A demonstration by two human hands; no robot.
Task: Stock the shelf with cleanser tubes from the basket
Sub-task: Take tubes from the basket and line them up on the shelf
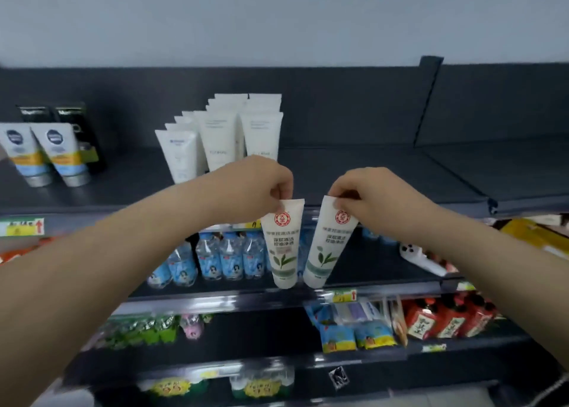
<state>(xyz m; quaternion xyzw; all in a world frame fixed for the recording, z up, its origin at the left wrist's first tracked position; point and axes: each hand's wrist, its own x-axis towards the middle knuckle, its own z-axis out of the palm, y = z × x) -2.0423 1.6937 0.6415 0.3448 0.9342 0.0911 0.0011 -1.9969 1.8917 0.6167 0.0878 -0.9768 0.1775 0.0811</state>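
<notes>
- Here, left hand (261, 185) pinches a tube (284, 243) by its crimped top
- Right hand (366, 191) pinches a second tube (328, 243), hanging cap-down beside it
- White tubes (228, 135) stand on shelf (369, 172) at 11 o'clock

Two held cleanser tubes (284, 246) (328, 246): white, red round emblem, green leaf sprig, grey-green band. Top shelf (369, 172): dark grey. Far stocked tubes (215, 139): plain white. Left tubes (61, 154): white, yellow and blue bands, dark blue badge.

Two white leaf-printed cleanser tubes (284, 240) (331, 242) hang cap-down side by side before the dark shelf (354, 172)
</notes>
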